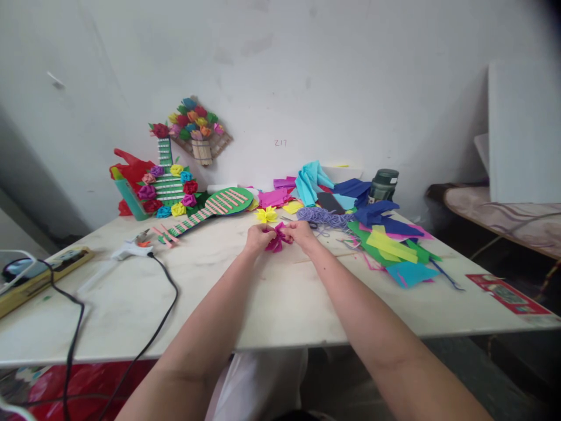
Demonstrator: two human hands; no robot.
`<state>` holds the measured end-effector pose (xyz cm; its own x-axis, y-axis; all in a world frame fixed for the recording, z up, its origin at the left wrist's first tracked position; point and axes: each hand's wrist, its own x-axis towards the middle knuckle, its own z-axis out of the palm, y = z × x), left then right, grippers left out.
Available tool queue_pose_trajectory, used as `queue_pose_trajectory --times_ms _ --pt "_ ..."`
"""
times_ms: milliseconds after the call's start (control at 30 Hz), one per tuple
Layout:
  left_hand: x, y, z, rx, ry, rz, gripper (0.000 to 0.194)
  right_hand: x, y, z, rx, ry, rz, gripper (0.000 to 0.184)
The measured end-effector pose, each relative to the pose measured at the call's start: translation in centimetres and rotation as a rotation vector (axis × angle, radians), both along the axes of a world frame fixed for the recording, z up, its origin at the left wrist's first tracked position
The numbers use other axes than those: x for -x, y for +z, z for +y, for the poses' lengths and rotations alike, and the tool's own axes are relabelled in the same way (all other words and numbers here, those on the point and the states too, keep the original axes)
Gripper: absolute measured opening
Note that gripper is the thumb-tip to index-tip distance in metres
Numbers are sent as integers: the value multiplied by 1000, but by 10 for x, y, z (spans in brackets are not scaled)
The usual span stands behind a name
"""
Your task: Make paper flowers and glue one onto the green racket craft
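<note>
A magenta paper flower (276, 243) is held between my two hands just above the white table (210, 292). My left hand (259, 238) pinches its left side, and my right hand (300, 234) pinches its right side. Fingers partly cover the petals. Right behind the hands lies a yellow paper flower (266, 214). Close to my right hand, a pair of scissors (310, 224) rests by a tangle of purple yarn (326, 218).
At left are a glue gun (134, 248) with a black cord and a power strip (44, 280). A green guitar-shaped craft (219, 204) lies behind. Coloured paper (394, 245) spreads at right, near a dark flask (384, 186). A flower-trimmed guitar craft (170, 188) leans on the wall.
</note>
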<state>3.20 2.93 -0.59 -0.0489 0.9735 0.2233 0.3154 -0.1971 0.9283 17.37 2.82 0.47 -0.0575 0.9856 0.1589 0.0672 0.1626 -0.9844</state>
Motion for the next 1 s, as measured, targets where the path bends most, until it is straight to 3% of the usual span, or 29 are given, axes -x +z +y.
queue_pose_trajectory --times_ms 200,433,633,767,1000 --pt "-1 8 -7 61 17 -88 10 -6 0 -1 -92 92 -91 22" --pt "0 14 -14 146 -89 -243 9 -14 2 -3 -156 230 -157 17" --pt "0 9 -7 58 -19 -39 10 -12 1 0 -172 163 -308 8" --pt "-1 9 -6 20 19 104 11 -14 -5 7 -235 80 -451 14" --pt "-2 8 -7 49 39 34 11 -15 -4 6 -362 -5 -618 16"
